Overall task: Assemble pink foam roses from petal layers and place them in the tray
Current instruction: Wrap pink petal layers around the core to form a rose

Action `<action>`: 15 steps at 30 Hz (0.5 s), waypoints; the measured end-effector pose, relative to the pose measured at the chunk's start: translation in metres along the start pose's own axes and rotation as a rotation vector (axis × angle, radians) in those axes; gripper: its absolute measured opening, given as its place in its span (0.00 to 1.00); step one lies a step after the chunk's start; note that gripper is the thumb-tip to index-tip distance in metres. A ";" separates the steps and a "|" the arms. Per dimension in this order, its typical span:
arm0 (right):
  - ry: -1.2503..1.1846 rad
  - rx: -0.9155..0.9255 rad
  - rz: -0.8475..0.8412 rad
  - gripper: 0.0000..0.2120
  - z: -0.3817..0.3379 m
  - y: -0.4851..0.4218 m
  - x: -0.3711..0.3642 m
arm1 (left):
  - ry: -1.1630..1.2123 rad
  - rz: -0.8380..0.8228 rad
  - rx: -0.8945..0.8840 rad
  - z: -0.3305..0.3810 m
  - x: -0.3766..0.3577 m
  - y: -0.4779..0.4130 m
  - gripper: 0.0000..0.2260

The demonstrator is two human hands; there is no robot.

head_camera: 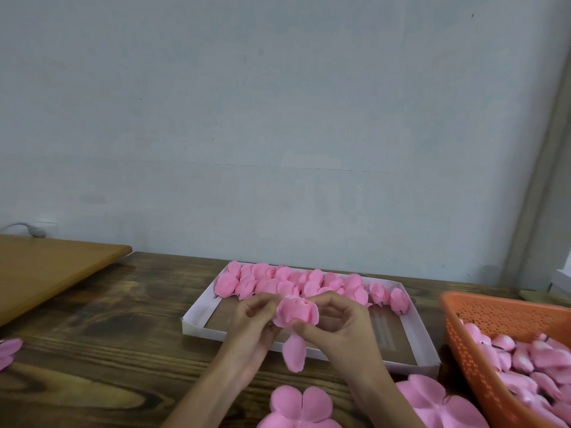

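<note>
A dark-stained wooden table (92, 350) with heavy grain fills the lower part of the view and runs back to a pale blue-grey wall (278, 103). At the left, 1 lighter orange-brown board (46, 273) with a rounded corner overlaps the dark top. Behind that board, low on the wall, sits a white socket (46, 226) with a grey cable (23, 226) curving out of it. A thin crack (284, 167) crosses the wall — faint, almost level. At the right a pale frame (543, 168) slants upward, and an orange perforated basket (482, 310) stands on the table. Behind it a white object (564, 281) is cut off by the edge — too little shows to identify it.
</note>
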State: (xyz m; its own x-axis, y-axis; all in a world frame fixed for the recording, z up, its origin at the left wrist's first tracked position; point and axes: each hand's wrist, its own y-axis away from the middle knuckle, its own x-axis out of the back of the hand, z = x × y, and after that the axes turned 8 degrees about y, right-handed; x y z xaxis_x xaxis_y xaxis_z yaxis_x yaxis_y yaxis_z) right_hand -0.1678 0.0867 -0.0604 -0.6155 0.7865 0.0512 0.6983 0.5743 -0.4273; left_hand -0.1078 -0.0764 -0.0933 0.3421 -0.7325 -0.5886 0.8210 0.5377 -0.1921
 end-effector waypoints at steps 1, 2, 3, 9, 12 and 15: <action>0.010 -0.003 -0.005 0.11 0.000 0.000 -0.001 | 0.022 -0.014 0.006 0.000 -0.001 0.001 0.15; 0.018 -0.005 -0.011 0.11 0.000 0.001 -0.002 | 0.030 -0.026 0.015 0.001 -0.002 0.001 0.19; 0.022 -0.005 -0.016 0.11 0.000 0.001 -0.003 | 0.022 -0.020 0.024 0.002 -0.004 0.002 0.22; 0.033 0.019 -0.051 0.10 0.002 0.007 -0.017 | 0.022 0.145 0.095 0.001 -0.019 0.009 0.26; 0.115 0.030 -0.089 0.10 0.008 0.010 -0.026 | 0.183 0.116 0.135 0.001 -0.025 0.017 0.23; 0.201 0.034 -0.065 0.11 0.012 0.011 -0.028 | 0.241 0.059 0.155 -0.002 -0.030 0.019 0.28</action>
State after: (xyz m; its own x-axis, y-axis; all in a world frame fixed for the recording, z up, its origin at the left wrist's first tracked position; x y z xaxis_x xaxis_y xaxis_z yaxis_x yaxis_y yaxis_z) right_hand -0.1467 0.0684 -0.0773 -0.5710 0.7798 0.2566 0.6448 0.6195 -0.4477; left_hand -0.1032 -0.0429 -0.0811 0.2878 -0.5716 -0.7684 0.8695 0.4923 -0.0406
